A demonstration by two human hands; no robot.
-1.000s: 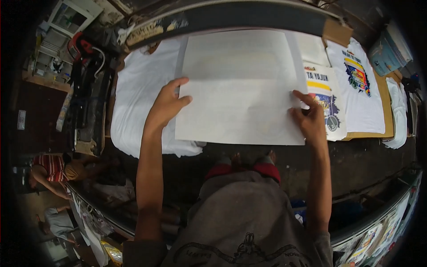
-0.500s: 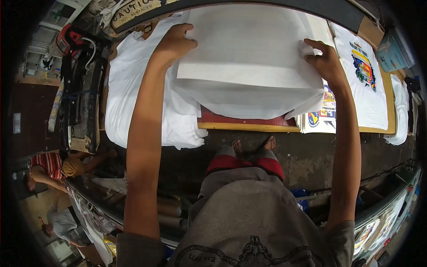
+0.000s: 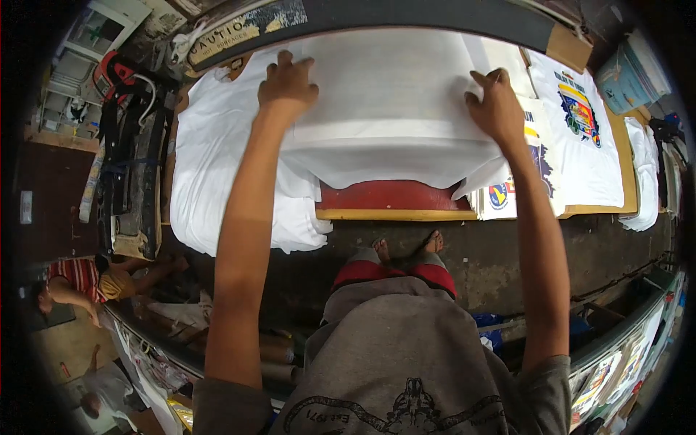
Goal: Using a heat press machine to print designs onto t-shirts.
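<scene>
While the white sheet [image 3: 384,87] is lying spread over the white cloth [image 3: 391,165] on the bench [image 3: 395,215], both grips are sitting at its side margins. Change: a second ago it was hanging up off the cloth, near edge past the bench; now it's looking flatter and further back. My read: placing is nearly finishing, only fine adjusting remaining.

Left grip [image 3: 288,85] is spreading its fingers, palm down, by the left margin, not pinching. Right grip [image 3: 496,109] is hovering or resting at the right margin, thumb and fingers parted; can't tell contact.

Sheet is reading as smooth, matte paper, straight near edge. Cloth is drooping below it in a soft curve, exposing a dark red surface [image 3: 395,196].

Outward: rumpled white fabric [image 3: 225,174] is piling left; a flat stack of colour prints [image 3: 499,197] and a printed shirt [image 3: 605,170] are lying right. A dark rigid bar [image 3: 406,14] is spanning the far side, cardboard [image 3: 569,49] covering its right end.
</scene>
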